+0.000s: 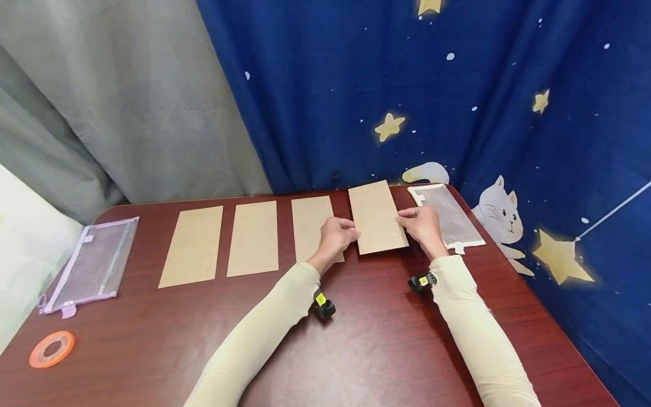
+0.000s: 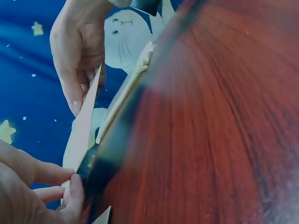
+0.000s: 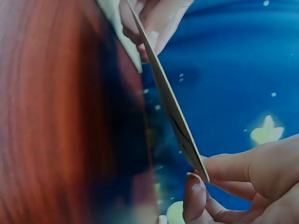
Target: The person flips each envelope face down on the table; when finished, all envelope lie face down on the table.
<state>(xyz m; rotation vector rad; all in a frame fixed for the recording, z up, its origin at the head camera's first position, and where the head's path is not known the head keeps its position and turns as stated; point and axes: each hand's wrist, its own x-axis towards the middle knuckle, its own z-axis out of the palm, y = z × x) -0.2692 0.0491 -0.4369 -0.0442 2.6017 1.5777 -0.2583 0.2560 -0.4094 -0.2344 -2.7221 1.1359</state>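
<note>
Both hands hold a tan kraft-paper rectangle point(image 1: 378, 217) slightly above the far part of the table, tilted. My left hand point(image 1: 335, 237) pinches its left edge between thumb and fingers. On the opposite edge, my right hand point(image 1: 422, 226) pinches with thumb and fingertips. The wrist views show the rectangle point(image 3: 170, 102) nearly edge-on, thin and stiff, with dark marks on its underside. Three similar rectangles lie flat in a row to the left: one point(image 1: 310, 220) partly behind my left hand, a middle one point(image 1: 254, 240) and a far-left one point(image 1: 193, 246).
A white-edged mesh zip pouch point(image 1: 452, 215) lies beside my right hand at the table's back right corner. At the left lie a purple-edged mesh pouch point(image 1: 96, 263) and an orange tape roll point(image 1: 52, 349). Curtains hang right behind the table point(image 1: 356, 350).
</note>
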